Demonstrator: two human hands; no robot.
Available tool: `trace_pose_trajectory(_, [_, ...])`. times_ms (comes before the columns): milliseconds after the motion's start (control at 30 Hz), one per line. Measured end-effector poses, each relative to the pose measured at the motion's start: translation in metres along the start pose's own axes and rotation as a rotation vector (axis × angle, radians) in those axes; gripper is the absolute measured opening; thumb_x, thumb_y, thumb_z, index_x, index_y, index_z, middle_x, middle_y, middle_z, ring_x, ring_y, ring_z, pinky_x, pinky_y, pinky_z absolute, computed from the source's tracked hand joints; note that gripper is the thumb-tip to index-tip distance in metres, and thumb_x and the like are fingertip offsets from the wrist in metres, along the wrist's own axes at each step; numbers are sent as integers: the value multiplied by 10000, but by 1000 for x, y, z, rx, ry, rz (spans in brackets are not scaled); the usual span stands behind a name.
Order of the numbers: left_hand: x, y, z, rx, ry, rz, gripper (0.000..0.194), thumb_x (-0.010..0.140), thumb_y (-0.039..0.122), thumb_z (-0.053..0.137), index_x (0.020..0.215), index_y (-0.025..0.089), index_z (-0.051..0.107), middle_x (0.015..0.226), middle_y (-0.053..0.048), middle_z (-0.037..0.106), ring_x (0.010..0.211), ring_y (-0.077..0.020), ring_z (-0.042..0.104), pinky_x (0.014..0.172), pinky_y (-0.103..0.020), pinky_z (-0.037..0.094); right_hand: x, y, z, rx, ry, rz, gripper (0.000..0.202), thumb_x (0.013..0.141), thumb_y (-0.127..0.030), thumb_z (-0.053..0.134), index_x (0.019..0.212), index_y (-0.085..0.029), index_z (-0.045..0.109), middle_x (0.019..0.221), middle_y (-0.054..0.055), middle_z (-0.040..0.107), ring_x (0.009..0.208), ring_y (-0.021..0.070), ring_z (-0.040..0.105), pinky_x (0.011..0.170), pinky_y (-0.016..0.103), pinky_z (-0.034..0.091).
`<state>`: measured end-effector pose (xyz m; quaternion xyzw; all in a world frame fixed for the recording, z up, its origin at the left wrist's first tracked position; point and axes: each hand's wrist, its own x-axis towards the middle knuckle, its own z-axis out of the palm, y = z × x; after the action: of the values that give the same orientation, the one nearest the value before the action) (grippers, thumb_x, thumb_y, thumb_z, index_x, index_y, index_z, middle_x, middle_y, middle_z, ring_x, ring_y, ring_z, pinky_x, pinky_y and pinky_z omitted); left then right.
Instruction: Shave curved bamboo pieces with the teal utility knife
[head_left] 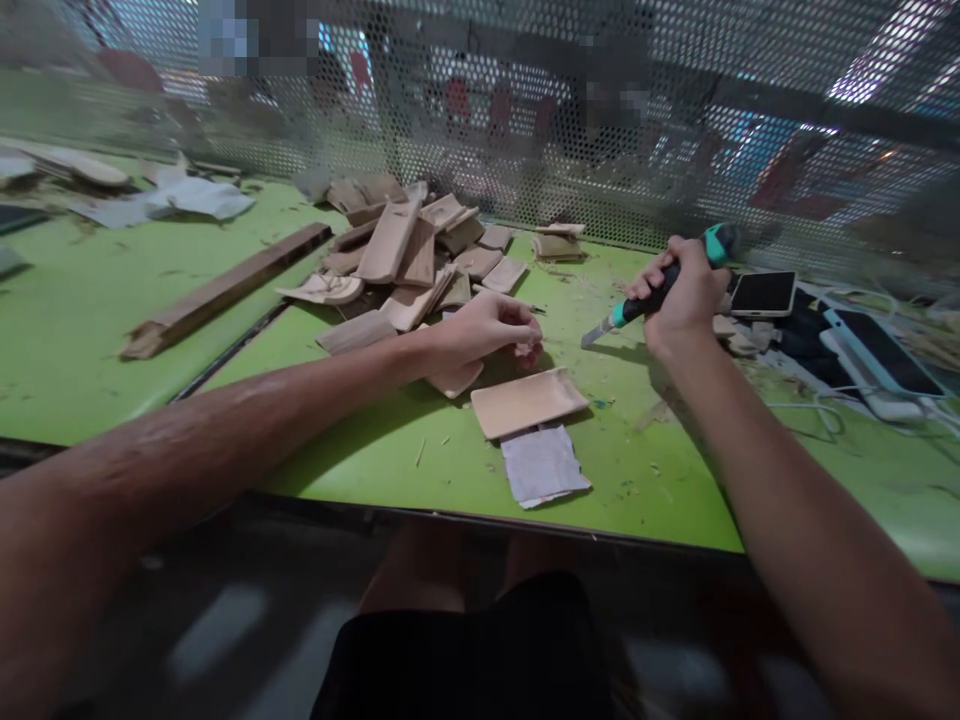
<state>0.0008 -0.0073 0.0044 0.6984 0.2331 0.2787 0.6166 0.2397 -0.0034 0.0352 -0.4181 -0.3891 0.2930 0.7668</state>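
Observation:
My right hand [686, 295] is wrapped round the black and teal handle of a bladed tool [631, 308]. The tool's flat metal blade slants down towards the green tabletop. Left of it, my left hand [501, 335] hovers with its fingers curled in; whether something small is between them I cannot make out. Just below that hand lies a pale, slightly curved wooden piece [529, 402]. A folded whitish sheet [546, 466] touches its near edge. Another wooden piece [455, 380] is partly hidden under my left wrist.
A heap of curved wooden pieces [405, 245] sits behind my left hand. Further left lies a long wooden strip [225, 290]. Two phones, one dark-screened [763, 293] and one pale blue [889, 350], rest among cables at the right. A perforated metal screen [480, 130] borders the back.

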Motion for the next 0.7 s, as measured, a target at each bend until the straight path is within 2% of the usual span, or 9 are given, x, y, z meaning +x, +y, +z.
trace_pose_trajectory(200, [1, -3, 2, -80, 78, -58, 73, 876, 148, 657, 840, 84, 653, 830, -87, 721, 731, -112, 688, 758, -273, 554, 0, 1, 1, -22, -23, -26, 419, 751, -338, 674, 594, -266, 291, 467, -76, 345, 385, 108, 363, 385, 299, 338])
trace_pose_trajectory(367, [1, -4, 0, -104, 48, -77, 66, 855, 136, 685, 871, 75, 668, 861, -102, 734, 770, -133, 709, 804, -307, 571, -4, -1, 2, 1, 1, -37, 398, 659, -338, 699, 578, -278, 313, 445, -72, 367, 401, 110, 328, 406, 329, 301])
trace_pose_trajectory(533, [1, -7, -2, -91, 16, -51, 149, 790, 148, 769, 880, 70, 679, 832, -96, 743, 779, -145, 717, 828, -337, 584, -2, 1, 2, -63, -28, -50, 438, 683, -371, 716, 580, -277, 300, 458, -74, 350, 406, 111, 354, 411, 326, 364])
trace_pose_trajectory(700, [1, -8, 0, -102, 10, -58, 169, 775, 163, 792, 850, 80, 666, 814, -87, 743, 765, -142, 714, 815, -341, 591, 0, 3, 5, -71, 3, -103, 440, 709, -369, 705, 571, -264, 301, 465, -79, 339, 382, 99, 361, 369, 281, 347])
